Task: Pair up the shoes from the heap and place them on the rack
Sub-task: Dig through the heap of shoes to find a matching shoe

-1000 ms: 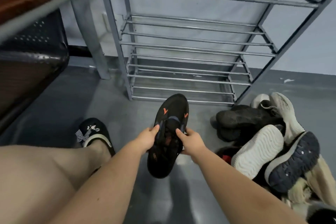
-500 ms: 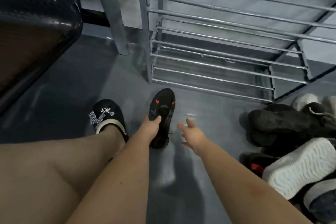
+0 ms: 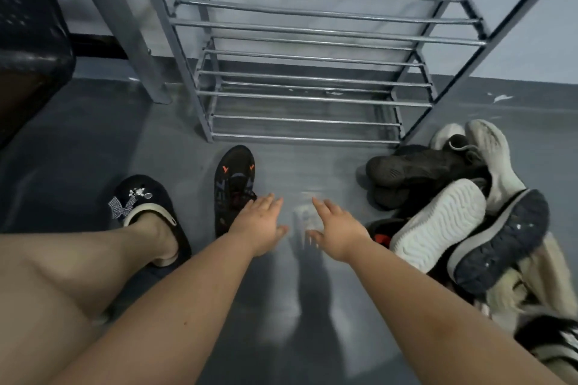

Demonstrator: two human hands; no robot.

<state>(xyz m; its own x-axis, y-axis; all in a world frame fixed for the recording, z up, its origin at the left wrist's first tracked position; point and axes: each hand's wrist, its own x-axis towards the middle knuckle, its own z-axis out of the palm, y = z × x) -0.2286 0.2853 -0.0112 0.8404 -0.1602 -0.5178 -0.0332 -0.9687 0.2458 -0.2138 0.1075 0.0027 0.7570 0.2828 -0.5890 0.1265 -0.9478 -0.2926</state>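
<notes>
Both bare forearms reach forward side by side. The left hand (image 3: 261, 225) is palm down, its fingers straight and slightly spread, holding nothing. The right hand (image 3: 339, 230) lies just beside it, apart, fingers likewise extended and loose, thumb turned inward, also holding nothing.

A black sneaker (image 3: 233, 187) with orange marks is seen standing on its sole on the grey floor, toe toward the rack. The grey metal shoe rack (image 3: 312, 78), with shelves of bars, is set against the wall. To its right a heap of shoes (image 3: 463, 216) is piled on the floor: dark ones, a white-soled one (image 3: 438, 225) and a dark-grey-soled one (image 3: 500, 241) turned sole up.
</notes>
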